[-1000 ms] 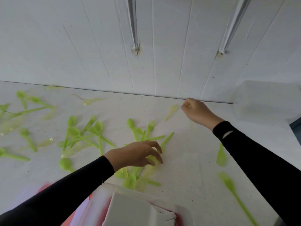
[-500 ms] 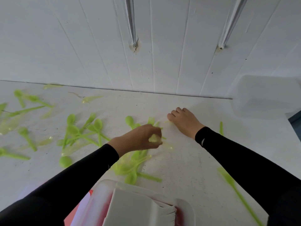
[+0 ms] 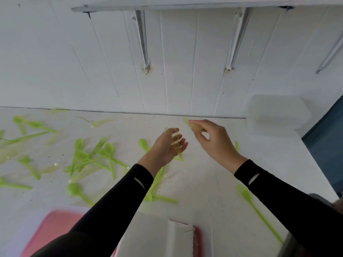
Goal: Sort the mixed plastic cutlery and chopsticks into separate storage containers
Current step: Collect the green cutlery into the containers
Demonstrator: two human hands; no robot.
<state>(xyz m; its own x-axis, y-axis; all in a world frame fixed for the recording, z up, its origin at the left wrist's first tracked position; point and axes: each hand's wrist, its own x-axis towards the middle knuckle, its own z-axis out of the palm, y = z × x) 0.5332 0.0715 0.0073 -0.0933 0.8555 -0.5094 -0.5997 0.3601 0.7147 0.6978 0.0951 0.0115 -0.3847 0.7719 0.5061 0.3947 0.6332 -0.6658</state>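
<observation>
Both hands are lifted above the white table (image 3: 204, 182), close together. My left hand (image 3: 167, 147) holds a pale translucent yellow-green cutlery piece (image 3: 175, 143) across its palm and fingers. My right hand (image 3: 213, 140) pinches another pale translucent piece (image 3: 193, 126) between thumb and fingertips. Several bright green plastic spoons (image 3: 96, 156) lie scattered over the left and middle of the table. A long green utensil (image 3: 254, 206) lies at the right, beside my right sleeve.
A clear plastic container (image 3: 276, 115) stands at the back right against the white wall. A red container (image 3: 55, 229) with a stack of white pieces (image 3: 178, 238) sits at the near edge. More pale translucent pieces (image 3: 102, 122) lie at the back left.
Both hands have risen off the table, each with a pale translucent piece in it, and have come closer together. The camera has tilted up.
</observation>
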